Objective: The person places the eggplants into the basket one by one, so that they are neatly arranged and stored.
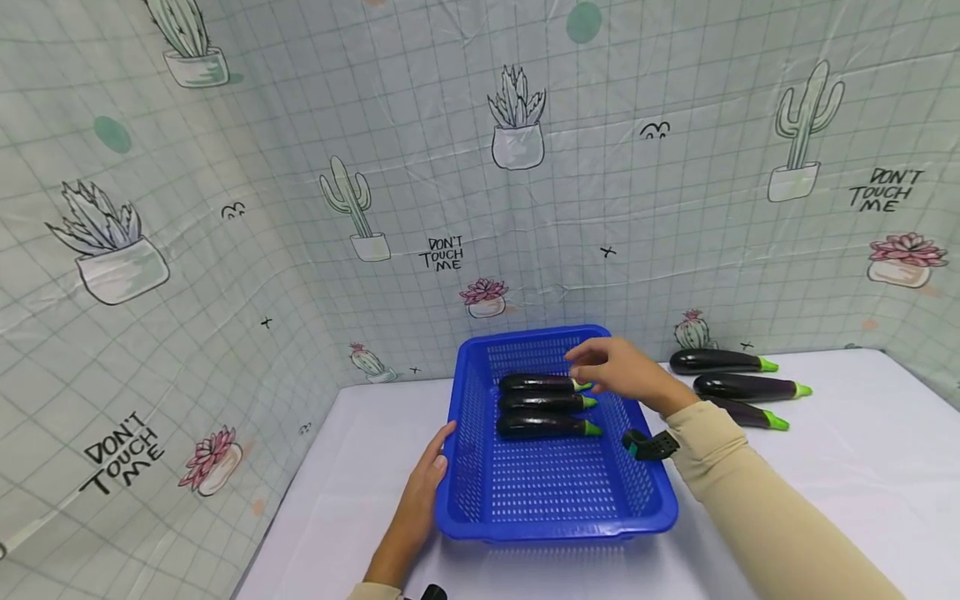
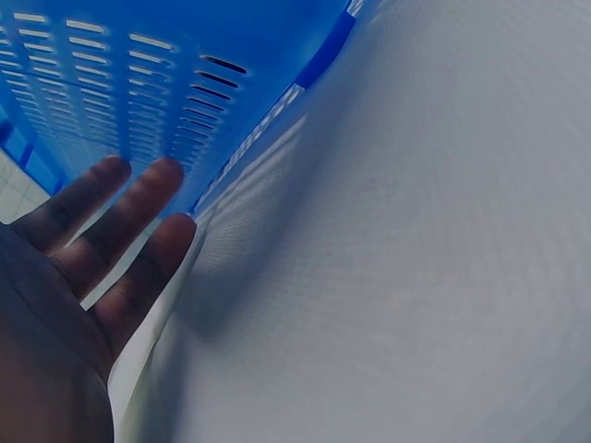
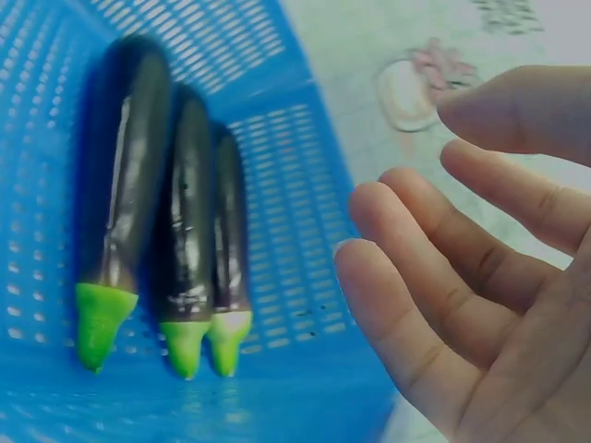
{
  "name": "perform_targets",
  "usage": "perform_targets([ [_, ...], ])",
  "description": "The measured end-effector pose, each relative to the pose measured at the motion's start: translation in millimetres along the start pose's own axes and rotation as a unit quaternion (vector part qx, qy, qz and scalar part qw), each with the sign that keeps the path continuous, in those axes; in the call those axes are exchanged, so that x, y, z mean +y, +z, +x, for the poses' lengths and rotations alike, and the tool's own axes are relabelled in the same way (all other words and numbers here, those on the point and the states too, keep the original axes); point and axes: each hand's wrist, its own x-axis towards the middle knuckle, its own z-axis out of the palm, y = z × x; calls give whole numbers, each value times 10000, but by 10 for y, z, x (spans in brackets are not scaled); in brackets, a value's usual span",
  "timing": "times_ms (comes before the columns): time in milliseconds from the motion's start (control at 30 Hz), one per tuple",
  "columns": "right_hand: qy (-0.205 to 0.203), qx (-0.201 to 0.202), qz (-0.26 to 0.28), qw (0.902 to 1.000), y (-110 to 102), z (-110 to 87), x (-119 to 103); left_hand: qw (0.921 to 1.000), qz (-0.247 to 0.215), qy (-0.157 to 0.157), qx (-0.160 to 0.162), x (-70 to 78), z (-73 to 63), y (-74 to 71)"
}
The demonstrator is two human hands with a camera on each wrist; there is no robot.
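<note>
Three dark eggplants with green stem ends lie side by side in the back half of a blue perforated basket. My right hand is over the basket's right side, near the stem of the rearmost eggplant. In the right wrist view this hand has loosely bent fingers and holds nothing. Along the basket's left outer wall is my left hand. The left wrist view shows that hand with its fingers spread and their tips at the perforated wall.
Three more eggplants lie on the white tabletop to the right of the basket. A cloth backdrop printed with cacti and a grid rises behind and to the left of the table. A dark band is on the right wrist.
</note>
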Motion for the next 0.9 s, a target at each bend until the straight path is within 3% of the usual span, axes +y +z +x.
perform_targets([
  [300,-231,335,555,9976,-157,-282,68,10000,-27,50,-8,-13,-12,-3],
  [567,0,866,642,9942,-224,-553,229,10000,20,44,-30,-7,-13,5],
  [900,112,1190,554,9913,-242,-827,374,10000,57,-6,33,5,-8,5],
])
